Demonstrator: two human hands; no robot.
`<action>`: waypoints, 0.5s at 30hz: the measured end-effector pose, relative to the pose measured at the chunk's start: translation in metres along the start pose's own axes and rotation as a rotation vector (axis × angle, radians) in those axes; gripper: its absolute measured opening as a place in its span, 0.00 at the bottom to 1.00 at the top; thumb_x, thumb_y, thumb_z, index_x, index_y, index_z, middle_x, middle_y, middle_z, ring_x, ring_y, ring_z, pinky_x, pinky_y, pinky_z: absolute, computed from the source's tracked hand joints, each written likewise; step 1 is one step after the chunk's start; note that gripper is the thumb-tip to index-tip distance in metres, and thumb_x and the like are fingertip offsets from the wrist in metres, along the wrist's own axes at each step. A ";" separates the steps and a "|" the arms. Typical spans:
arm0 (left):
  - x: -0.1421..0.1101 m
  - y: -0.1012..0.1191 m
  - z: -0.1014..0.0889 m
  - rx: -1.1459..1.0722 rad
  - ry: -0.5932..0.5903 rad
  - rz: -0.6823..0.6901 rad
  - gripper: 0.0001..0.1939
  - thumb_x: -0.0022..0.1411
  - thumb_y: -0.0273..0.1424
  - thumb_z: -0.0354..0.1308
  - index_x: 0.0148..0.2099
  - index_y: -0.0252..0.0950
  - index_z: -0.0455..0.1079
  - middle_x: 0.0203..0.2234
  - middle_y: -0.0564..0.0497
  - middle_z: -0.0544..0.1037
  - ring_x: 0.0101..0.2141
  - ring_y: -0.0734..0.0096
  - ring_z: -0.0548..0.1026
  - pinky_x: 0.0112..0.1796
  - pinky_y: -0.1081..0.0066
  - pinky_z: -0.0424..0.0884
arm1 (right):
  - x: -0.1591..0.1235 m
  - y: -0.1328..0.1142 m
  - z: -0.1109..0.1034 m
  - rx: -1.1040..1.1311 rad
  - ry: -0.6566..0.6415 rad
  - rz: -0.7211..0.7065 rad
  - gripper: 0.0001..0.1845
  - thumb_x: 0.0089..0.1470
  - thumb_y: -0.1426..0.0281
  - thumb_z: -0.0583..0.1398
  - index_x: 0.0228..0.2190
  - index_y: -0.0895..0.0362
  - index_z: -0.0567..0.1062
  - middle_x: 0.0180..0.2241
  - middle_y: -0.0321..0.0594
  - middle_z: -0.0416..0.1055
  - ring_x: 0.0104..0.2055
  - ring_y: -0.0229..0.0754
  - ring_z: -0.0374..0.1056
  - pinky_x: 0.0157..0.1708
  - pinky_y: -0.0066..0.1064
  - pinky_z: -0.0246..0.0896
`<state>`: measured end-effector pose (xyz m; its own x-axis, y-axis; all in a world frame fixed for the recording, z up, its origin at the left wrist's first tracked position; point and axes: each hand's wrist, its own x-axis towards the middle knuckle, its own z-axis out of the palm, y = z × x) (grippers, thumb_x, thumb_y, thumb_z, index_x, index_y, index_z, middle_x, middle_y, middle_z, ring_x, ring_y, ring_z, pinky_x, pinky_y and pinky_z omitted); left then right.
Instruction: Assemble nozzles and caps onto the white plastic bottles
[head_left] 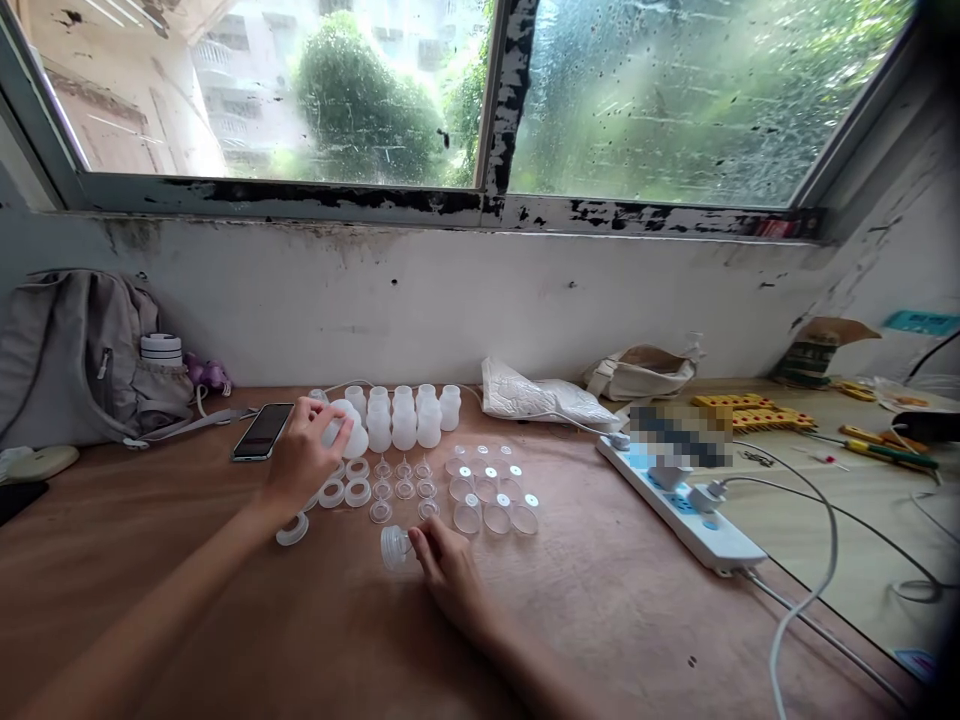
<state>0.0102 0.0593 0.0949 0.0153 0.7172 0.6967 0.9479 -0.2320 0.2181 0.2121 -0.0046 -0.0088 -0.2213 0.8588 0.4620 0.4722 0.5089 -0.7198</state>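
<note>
Slouching against the wall at far left there's a grey backpack [82, 350], with a white-capped bottle [161, 350] in its side pocket and a purple toy [208, 374] just beside it. Next along is a phone [262, 432] lying face up, screen dark. Then comes your left hand [309, 440], thumb and fingers closed on a frosted white bottle [355, 438] at the left front of the batch. Below it you've got white rings [358, 492] lying flat, one off on its own nearer you. Behind, the other frosted bottles [403, 428] stand upright in tight rows, plain white on the sides you can see. In front of those sit small clear discs [381, 511], some with a thin spike up. Your right hand [448, 570] has a clear ribbed part [394, 548] pinched between thumb and fingertips, held low in front of the discs. Just past that are bigger clear domes [497, 516] with white tips, also in rows. Further back lies a crinkled white bag [544, 395], then a beige pouch [643, 372]. The white power strip [679, 505] has blue markings too small to read, and a pixelated patch covers whatever's behind it. Far right: yellow blocks [750, 412], a dark green printed bag [808, 358] and a blue label [922, 322], lettering too fuzzy to make out.
</note>
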 end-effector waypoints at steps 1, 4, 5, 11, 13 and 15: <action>-0.008 0.003 -0.005 -0.049 0.048 0.041 0.11 0.57 0.38 0.48 0.34 0.37 0.67 0.39 0.48 0.65 0.37 0.66 0.69 0.38 0.69 0.66 | 0.000 -0.001 0.000 0.002 0.006 0.000 0.13 0.56 0.67 0.49 0.22 0.56 0.62 0.18 0.32 0.61 0.19 0.32 0.56 0.22 0.23 0.51; -0.040 0.007 -0.012 -0.214 0.005 0.089 0.07 0.58 0.34 0.48 0.35 0.38 0.65 0.46 0.46 0.62 0.43 0.64 0.67 0.41 0.67 0.67 | 0.001 -0.002 -0.001 0.022 0.036 0.013 0.12 0.56 0.67 0.49 0.23 0.56 0.62 0.19 0.32 0.62 0.20 0.33 0.57 0.22 0.23 0.52; -0.051 0.008 -0.012 -0.274 -0.041 0.115 0.06 0.59 0.32 0.47 0.36 0.38 0.64 0.46 0.46 0.62 0.45 0.63 0.66 0.41 0.67 0.67 | 0.002 -0.001 -0.001 0.032 0.050 0.020 0.12 0.56 0.67 0.48 0.23 0.56 0.62 0.19 0.33 0.62 0.20 0.33 0.57 0.22 0.23 0.52; -0.098 0.002 0.013 -0.490 -0.177 0.320 0.09 0.58 0.24 0.47 0.42 0.39 0.58 0.47 0.44 0.65 0.47 0.63 0.66 0.45 0.63 0.65 | 0.002 0.002 0.001 0.090 0.092 0.059 0.09 0.56 0.68 0.48 0.27 0.56 0.63 0.20 0.33 0.62 0.20 0.34 0.59 0.22 0.24 0.55; -0.103 0.002 0.021 -0.576 -0.179 0.332 0.11 0.58 0.24 0.47 0.44 0.39 0.56 0.47 0.42 0.66 0.49 0.62 0.65 0.46 0.62 0.65 | 0.001 0.002 0.001 0.099 0.086 0.058 0.08 0.56 0.68 0.49 0.27 0.56 0.63 0.20 0.33 0.63 0.20 0.34 0.60 0.22 0.24 0.55; -0.107 0.004 0.028 -0.663 -0.203 0.276 0.14 0.57 0.26 0.50 0.46 0.39 0.54 0.48 0.41 0.66 0.50 0.61 0.65 0.47 0.61 0.64 | 0.000 0.002 0.001 0.109 0.077 0.063 0.08 0.56 0.68 0.49 0.27 0.56 0.63 0.20 0.34 0.64 0.20 0.33 0.60 0.22 0.24 0.56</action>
<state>0.0212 -0.0006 0.0022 0.3447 0.6678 0.6598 0.5114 -0.7230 0.4646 0.2120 -0.0034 -0.0103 -0.1262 0.8843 0.4495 0.3863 0.4611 -0.7989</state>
